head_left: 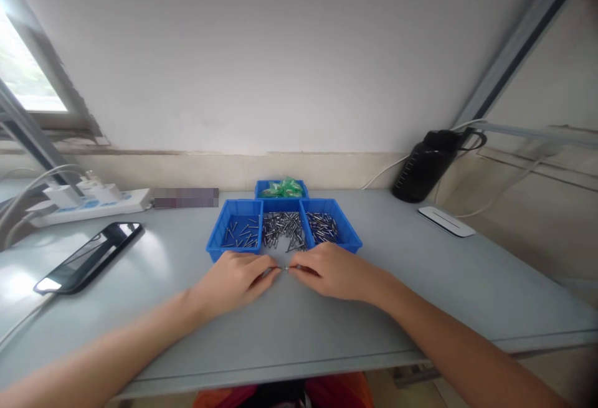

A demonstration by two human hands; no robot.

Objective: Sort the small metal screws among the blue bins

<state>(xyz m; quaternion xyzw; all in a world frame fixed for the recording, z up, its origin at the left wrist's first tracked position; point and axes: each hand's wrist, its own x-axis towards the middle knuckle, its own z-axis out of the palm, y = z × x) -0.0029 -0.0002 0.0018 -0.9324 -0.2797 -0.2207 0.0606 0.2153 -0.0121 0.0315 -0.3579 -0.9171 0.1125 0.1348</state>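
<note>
Over the grey table, my left hand (243,276) and my right hand (334,271) meet almost fingertip to fingertip. Each is closed in a pinch on one end of a small metal pin (284,268), whose exact kind is too small to make out. Just beyond my fingers lies a heap of similar metal pins (283,228), between two blue bins. The left blue bin (217,237) holds several scattered pins, while the right blue bin (348,230) has a denser pile of them.
Behind the heap stands another blue bin (259,191) with green plastic packaging (284,188). A phone (91,257) and a power strip (116,204) lie at left. On the right are a black bottle (425,165) and a white flat device (446,221). The table's front edge (280,375) runs below my arms.
</note>
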